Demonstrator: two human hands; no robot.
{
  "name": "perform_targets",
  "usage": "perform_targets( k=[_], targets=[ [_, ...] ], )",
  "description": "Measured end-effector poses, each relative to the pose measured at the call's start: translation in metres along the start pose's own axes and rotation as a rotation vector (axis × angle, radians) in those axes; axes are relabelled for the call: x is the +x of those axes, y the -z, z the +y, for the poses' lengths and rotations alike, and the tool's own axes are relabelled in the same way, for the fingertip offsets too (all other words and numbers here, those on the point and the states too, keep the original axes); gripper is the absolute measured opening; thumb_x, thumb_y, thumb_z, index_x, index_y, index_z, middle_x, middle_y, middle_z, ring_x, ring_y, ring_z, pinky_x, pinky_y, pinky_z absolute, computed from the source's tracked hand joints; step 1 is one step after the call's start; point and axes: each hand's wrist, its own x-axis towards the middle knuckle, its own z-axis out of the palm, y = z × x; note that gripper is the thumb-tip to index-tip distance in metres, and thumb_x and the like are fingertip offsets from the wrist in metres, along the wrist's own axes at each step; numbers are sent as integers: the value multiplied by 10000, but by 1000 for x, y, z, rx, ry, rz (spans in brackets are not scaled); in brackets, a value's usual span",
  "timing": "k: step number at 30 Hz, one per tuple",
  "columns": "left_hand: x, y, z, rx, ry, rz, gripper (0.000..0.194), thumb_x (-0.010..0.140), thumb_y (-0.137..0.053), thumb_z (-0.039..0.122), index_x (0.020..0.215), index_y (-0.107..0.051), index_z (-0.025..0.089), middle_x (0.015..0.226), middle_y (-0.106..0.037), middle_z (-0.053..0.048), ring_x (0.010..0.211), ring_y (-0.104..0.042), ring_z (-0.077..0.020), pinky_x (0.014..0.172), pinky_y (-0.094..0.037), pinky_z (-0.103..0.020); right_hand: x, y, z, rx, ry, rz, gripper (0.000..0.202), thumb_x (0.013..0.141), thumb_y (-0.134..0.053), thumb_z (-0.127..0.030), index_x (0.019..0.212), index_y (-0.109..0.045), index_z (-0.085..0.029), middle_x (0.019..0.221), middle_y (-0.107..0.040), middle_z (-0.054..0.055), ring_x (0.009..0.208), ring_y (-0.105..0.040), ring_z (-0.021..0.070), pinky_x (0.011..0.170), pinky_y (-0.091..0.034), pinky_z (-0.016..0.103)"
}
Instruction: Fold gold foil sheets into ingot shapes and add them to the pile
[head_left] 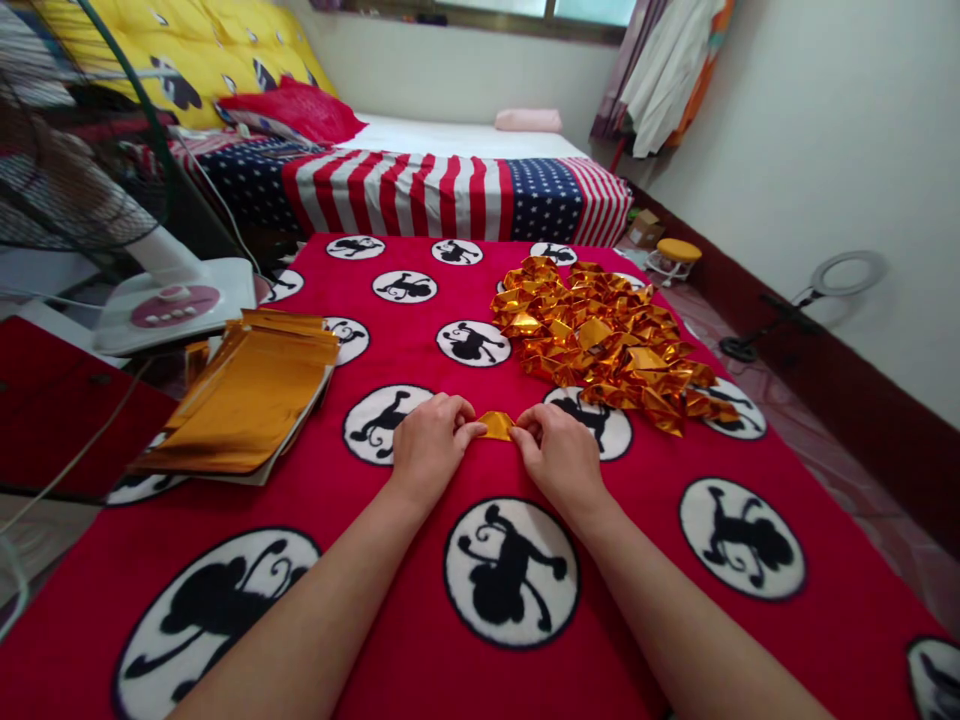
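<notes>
Between my two hands, just above or on the red cloth, is a small piece of folded gold foil paper (496, 425). My left hand (433, 440) pinches its left end between thumb and fingers. On the other side my right hand (559, 450) grips the right end the same way. To the left lies a stack of flat gold foil sheets (247, 390), its edges uneven. Beyond my right hand spreads a heap of folded gold foil pieces (600, 335), shiny and angular.
A red cloth with black monkey figures in white circles (637, 590) covers the table. At the left stands a fan (176, 300) with a white base. Behind is a bed with a striped, starred cover (420, 195). A stool (679, 252) and ring light (847, 275) stand at right.
</notes>
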Motion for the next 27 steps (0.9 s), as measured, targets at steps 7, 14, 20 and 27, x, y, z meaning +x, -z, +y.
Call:
perform_targets(
  k=[7, 14, 20, 27],
  targets=[
    [1, 1, -6, -42, -62, -32, 135, 807, -675, 365, 817, -653, 233, 807, -656, 2, 736, -594, -162, 588, -340, -261, 5, 2, -7, -21, -77, -58, 70, 811, -638, -246, 751, -631, -210, 820, -663, 41, 754, -593, 193, 660, -327, 303],
    [-1, 0, -10, -179, -51, -6, 126, 781, -690, 346, 797, -654, 226, 768, -684, 12, 706, -611, -153, 610, -382, -257, -7, -4, -4, 218, -29, 74, 73, 821, -577, -199, 753, -595, -216, 748, -670, 8, 711, -603, 180, 678, -367, 295],
    [0, -3, -15, -519, -23, -10, 158, 790, -666, 325, 886, -704, 206, 775, -723, 0, 675, -633, -141, 621, -440, -239, -7, -11, -9, 581, 34, 87, 92, 816, -579, -207, 859, -660, -214, 811, -709, 8, 737, -637, 169, 717, -445, 278],
    [-2, 4, -8, -708, -135, -84, 152, 784, -676, 272, 874, -733, 163, 796, -747, -22, 699, -658, -134, 657, -480, -208, -10, -10, -11, 650, 58, 79, 78, 802, -603, -219, 769, -670, -196, 742, -694, 8, 663, -605, 155, 644, -444, 259]
  ],
)
